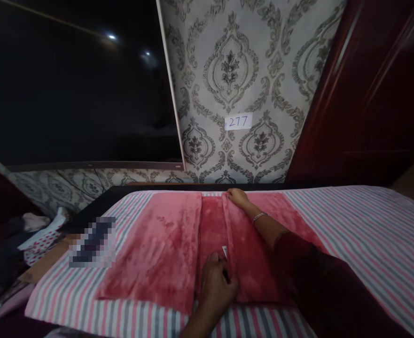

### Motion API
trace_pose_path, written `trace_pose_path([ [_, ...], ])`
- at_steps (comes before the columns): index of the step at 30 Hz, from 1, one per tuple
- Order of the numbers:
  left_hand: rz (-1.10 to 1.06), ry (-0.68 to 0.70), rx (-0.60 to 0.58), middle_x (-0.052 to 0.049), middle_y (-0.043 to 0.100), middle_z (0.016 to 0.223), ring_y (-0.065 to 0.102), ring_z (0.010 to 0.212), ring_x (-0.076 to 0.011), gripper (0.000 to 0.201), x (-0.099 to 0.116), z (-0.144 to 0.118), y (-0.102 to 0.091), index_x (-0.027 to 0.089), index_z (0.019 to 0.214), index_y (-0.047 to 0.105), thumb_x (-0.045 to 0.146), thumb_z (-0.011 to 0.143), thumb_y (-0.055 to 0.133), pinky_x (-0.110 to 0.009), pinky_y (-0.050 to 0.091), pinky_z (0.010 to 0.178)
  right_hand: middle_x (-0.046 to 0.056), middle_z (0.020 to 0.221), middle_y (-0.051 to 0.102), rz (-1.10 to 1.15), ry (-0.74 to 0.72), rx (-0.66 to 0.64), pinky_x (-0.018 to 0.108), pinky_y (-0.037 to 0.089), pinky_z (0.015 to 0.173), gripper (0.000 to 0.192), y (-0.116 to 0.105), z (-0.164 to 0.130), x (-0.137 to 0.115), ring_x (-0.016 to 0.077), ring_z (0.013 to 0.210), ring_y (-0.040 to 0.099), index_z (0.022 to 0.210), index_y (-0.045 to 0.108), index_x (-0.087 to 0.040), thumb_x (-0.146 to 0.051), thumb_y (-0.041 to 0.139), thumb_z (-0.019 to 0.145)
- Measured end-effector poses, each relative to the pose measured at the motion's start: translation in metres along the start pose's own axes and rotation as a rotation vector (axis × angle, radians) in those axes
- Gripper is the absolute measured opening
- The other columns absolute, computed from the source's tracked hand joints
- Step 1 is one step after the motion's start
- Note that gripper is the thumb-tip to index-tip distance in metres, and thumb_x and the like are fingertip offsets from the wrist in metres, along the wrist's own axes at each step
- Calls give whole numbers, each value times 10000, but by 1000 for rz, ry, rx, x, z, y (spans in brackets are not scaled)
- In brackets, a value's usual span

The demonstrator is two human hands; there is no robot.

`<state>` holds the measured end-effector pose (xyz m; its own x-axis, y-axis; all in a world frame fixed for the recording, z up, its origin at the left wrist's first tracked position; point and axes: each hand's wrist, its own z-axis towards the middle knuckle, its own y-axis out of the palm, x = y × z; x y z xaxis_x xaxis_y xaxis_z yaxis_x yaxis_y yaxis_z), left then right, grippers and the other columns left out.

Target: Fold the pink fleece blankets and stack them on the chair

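Observation:
A pink plush towel (157,249) lies flat, both its sides folded inward so that a darker strip shows between the two folded edges. At the far end, my right hand (238,197) is closed on the top corner of the right flap. Nearer to me, my left hand (218,280) has its fingers curled at the inner edge of that same flap, low on the strip; its fingertips are partly hidden. A small white tag (224,252) sticks out just above the left hand's fingers.
Under the towel spreads a striped cloth (365,225) over a dark table. A blurred-out dark object (93,241) lies to the left. A large television screen (80,94) and a paper marked 277 (238,121) are on the wall; clothes pile up at far left.

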<state>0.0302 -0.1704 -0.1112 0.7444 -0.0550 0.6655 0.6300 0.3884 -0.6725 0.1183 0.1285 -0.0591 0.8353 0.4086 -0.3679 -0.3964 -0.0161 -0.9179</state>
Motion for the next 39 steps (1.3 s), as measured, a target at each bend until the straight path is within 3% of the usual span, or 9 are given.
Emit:
trace_pose_path([
  [4, 22, 12, -9, -56, 603, 822, 594, 835, -227, 50, 8, -2, -11, 204, 722, 556, 169, 712, 591, -371, 515, 771, 124, 1259, 677, -29, -10, 7, 276, 456, 911, 365, -6, -8, -6, 236, 1145, 627, 1275, 668, -178, -208, 494, 955],
  [8, 60, 174, 72, -153, 596, 1276, 547, 1219, -305, 459, 19, -11, -19, 158, 1244, 574, 214, 789, 604, -493, 471, 1022, 159, 1478, 504, -58, -53, 46, 357, 396, 1061, 492, -11, -25, -15, 273, 1308, 507, 1467, 489, -163, -300, 426, 999],
  [11, 171, 370, -91, -129, 420, 1553, 339, 1452, -342, 595, 22, -18, -15, 211, 1438, 472, 266, 860, 602, -590, 317, 1163, 144, 1611, 314, -109, -118, -2, 478, 271, 1167, 596, -3, -41, -19, 309, 1464, 295, 1543, 367, -177, -405, 442, 997],
  [13, 222, 401, -228, -106, 385, 1586, 307, 1479, -332, 562, 20, -21, -10, 227, 1456, 470, 312, 911, 581, -598, 297, 1180, 131, 1640, 242, -151, -150, -80, 551, 199, 1185, 641, 6, -48, -18, 317, 1502, 205, 1565, 318, -192, -457, 444, 995],
  [16, 266, 389, -306, -113, 365, 1595, 289, 1492, -321, 537, 18, -22, -6, 222, 1469, 464, 347, 954, 547, -602, 298, 1183, 122, 1645, 226, -170, -168, -147, 590, 180, 1178, 642, 18, -53, -12, 314, 1507, 201, 1574, 295, -221, -490, 412, 1004],
  [24, 286, 396, -312, -129, 382, 1582, 285, 1494, -320, 506, 18, -21, -10, 214, 1446, 495, 347, 961, 551, -608, 291, 1187, 99, 1657, 186, -82, -171, -176, 558, 131, 1200, 634, 18, -50, -5, 285, 1524, 155, 1580, 285, -236, -502, 388, 1013],
  [30, 155, 388, -303, -119, 418, 1564, 281, 1495, -322, 447, 19, -24, -21, 208, 1369, 574, 280, 928, 588, -591, 295, 1191, 119, 1631, 243, -20, -158, -197, 511, 219, 1203, 595, 3, -56, -15, 278, 1508, 226, 1573, 312, -185, -443, 345, 1039],
  [34, -19, 387, -278, -103, 537, 1477, 408, 1436, -264, 382, 16, -29, -49, 237, 1312, 623, 303, 940, 568, -512, 374, 1165, 128, 1600, 320, 14, -227, -185, 435, 246, 1210, 598, -1, -83, -19, 269, 1483, 296, 1552, 365, -164, -435, 409, 1021],
  [39, -3, 286, 23, -92, 650, 1341, 559, 1298, -237, 367, -27, -6, -131, 227, 1258, 651, 358, 977, 454, -469, 434, 1116, 125, 1575, 374, 106, -396, -190, 421, 244, 1219, 578, 4, -134, -29, 261, 1473, 321, 1492, 472, -164, -399, 519, 967],
])
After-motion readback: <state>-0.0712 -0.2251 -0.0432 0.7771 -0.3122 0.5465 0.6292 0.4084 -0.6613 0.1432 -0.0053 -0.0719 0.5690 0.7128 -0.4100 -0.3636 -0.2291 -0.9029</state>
